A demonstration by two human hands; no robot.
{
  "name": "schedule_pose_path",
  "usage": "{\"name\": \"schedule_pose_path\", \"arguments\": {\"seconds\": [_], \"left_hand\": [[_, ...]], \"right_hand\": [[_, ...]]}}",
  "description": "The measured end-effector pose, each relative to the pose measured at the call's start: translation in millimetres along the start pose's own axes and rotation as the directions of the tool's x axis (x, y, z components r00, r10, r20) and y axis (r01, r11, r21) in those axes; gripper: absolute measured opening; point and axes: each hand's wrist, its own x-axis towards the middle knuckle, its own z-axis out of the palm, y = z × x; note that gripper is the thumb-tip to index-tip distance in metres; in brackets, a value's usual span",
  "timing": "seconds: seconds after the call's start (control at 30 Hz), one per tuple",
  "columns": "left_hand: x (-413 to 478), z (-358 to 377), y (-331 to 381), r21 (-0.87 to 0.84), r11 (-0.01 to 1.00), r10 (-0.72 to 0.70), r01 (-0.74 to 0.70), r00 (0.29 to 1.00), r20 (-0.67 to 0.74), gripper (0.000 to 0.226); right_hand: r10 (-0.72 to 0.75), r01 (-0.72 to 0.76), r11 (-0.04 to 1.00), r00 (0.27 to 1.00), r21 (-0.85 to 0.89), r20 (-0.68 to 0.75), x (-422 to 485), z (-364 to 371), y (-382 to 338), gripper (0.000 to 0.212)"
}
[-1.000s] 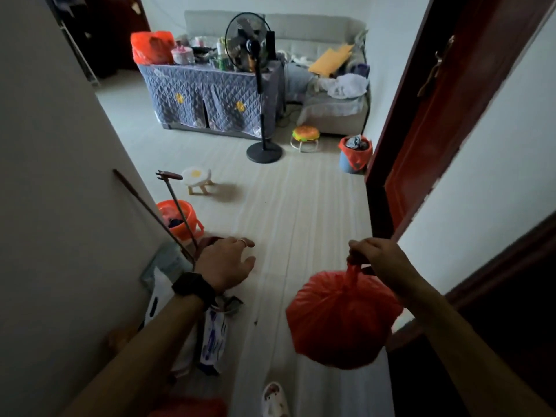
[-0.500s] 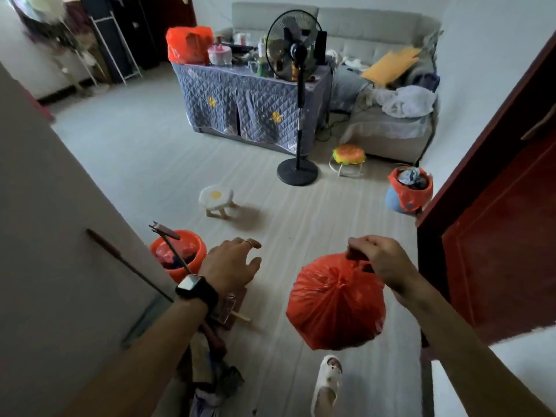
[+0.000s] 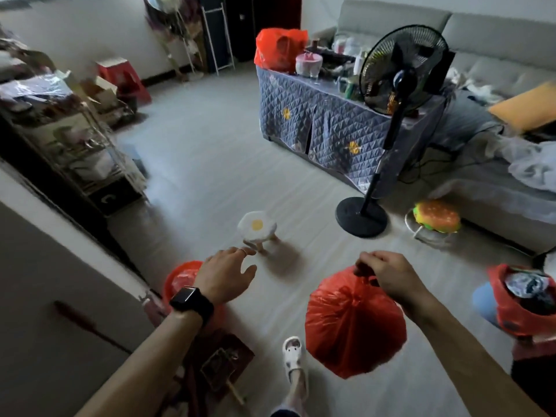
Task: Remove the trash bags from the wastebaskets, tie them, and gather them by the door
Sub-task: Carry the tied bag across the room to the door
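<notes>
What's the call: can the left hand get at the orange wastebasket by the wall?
Probably yes: the left hand is open, empty and hangs near the orange wastebasket; nothing visible between them.

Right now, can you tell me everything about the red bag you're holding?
The red bag is thin, shiny, crinkly plastic, stuffed full and round. Its top is gathered to a narrow neck, which the right hand pinches from above. It hangs in the air over the pale floor, beside a white sandal, touching nothing else.
</notes>
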Motion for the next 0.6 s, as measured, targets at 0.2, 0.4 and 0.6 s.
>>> {"name": "schedule_pose_path", "arguments": {"seconds": [0.2, 0.4, 0.6], "left_hand": [[188, -26, -18, -0.062, 0.992, -0.104, 0.106, 0.994, 0.033, 0.043], [372, -85, -28, -0.049, 0.987, -0.153, 0.153, 0.988, -0.006, 0.044], [535, -124, -45, -0.058, 0.973, -0.229, 0.225, 0.971, -0.067, 0.044]], "right_hand": [[-0.028, 0.030, 0.999, 0.998, -0.034, 0.057, 200, -5, -66, 0.032], [-0.072, 0.077, 0.996, 0.992, -0.048, 0.107, 382, -10, -162, 0.030], [-0.163, 0.180, 0.981, 0.965, -0.071, 0.207, 570, 2, -241, 0.031]]}}
